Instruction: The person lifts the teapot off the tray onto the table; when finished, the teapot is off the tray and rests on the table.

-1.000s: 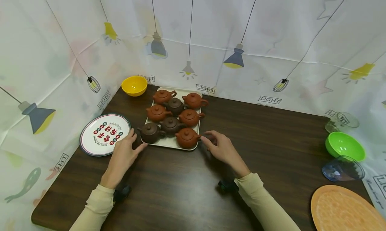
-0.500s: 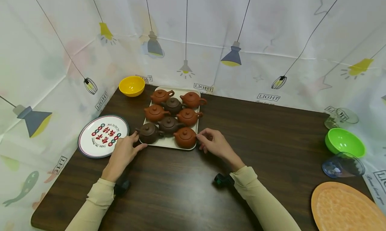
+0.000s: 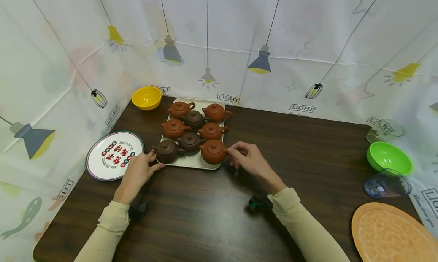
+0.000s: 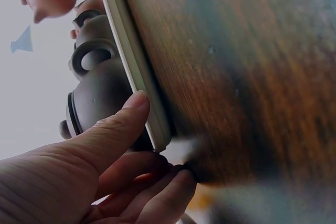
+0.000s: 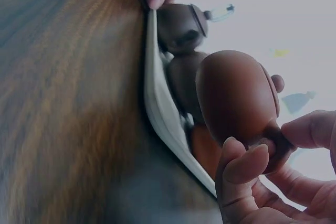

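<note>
My right hand [image 3: 252, 161] pinches the handle of a reddish-brown clay teapot [image 3: 213, 151]. In the right wrist view that teapot [image 5: 236, 98] is raised above the cream tray [image 5: 157, 100], with thumb and fingers round its handle. My left hand [image 3: 137, 175] grips the tray's [image 3: 189, 162] front left corner. The left wrist view has its thumb against the rim and the other fingers bent round the corner. A dark brown teapot [image 3: 167, 151] sits beside that hand. Several more red and dark teapots stand close together on the tray.
A white plate [image 3: 114, 172] with red lettering lies left of the tray, and a yellow bowl [image 3: 146, 98] stands behind it. At the far right are a green bowl [image 3: 389, 158], a clear glass [image 3: 383, 131], a bluish glass [image 3: 386, 184] and an orange oval board [image 3: 393, 231].
My right hand has taken the front right teapot's handle and raised the teapot off the tray. My left hand has moved right onto the tray's corner.
</note>
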A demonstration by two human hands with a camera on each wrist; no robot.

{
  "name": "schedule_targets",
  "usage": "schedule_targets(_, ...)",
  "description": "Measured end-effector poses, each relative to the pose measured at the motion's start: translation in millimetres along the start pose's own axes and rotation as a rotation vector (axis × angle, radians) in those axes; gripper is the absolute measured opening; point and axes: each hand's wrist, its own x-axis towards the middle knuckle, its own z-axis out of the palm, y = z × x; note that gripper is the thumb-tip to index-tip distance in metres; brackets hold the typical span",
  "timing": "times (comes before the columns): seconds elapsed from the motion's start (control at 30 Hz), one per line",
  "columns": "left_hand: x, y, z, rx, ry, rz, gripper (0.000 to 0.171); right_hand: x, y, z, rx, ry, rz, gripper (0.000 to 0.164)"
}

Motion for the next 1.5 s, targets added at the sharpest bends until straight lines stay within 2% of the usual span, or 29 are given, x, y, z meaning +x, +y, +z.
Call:
schedule_targets(0.23,1.8,1.2,-4.0,-0.008,-0.049,-0.035,0.049,-12.2,10.6,-30.5,0.004,0.076,0.007,0.030)
schedule_targets(0.43,0.7,1.1,-9.1,0.026,-0.052,-0.035,0.047,-7.8,26.0,-56.0,0.064,0.178,0.094,0.037)
schedule_targets(0.53,-1.5,-4.1,-13.4,0.030,-0.066,-0.042,0.048,10.8,27.9,-63.2,0.070,0.236,0.117,0.038)
schedule_targets(0.7,-12.0,-18.5,-22.9,0.038,-0.083,-0.107,0.048,66.5,18.7,-62.1,0.046,0.288,0.115,0.036)
schedule_targets(0.8,-17.5,-22.5,-23.1,0.030,-0.101,-0.126,0.049,94.8,12.2,-61.2,0.044,0.304,0.130,0.035)
schedule_targets(0.97,-18.2,-18.4,-15.4,0.007,-0.103,-0.106,0.048,117.8,14.4,-66.0,0.043,0.321,0.180,0.036)
schedule_targets(1.2,-8.3,-8.6,-9.5,-0.013,-0.076,-0.059,0.046,116.5,32.6,-75.0,0.010,0.377,0.249,0.040)
schedule_targets(1.37,-1.9,-3.4,-7.9,-0.019,-0.064,-0.035,0.044,108.1,39.2,-79.2,-0.070,0.418,0.218,0.040)
schedule_targets(1.5,1.9,1.1,-5.7,-0.019,-0.067,-0.027,0.043,94.3,37.4,-73.6,-0.118,0.499,0.174,0.055)
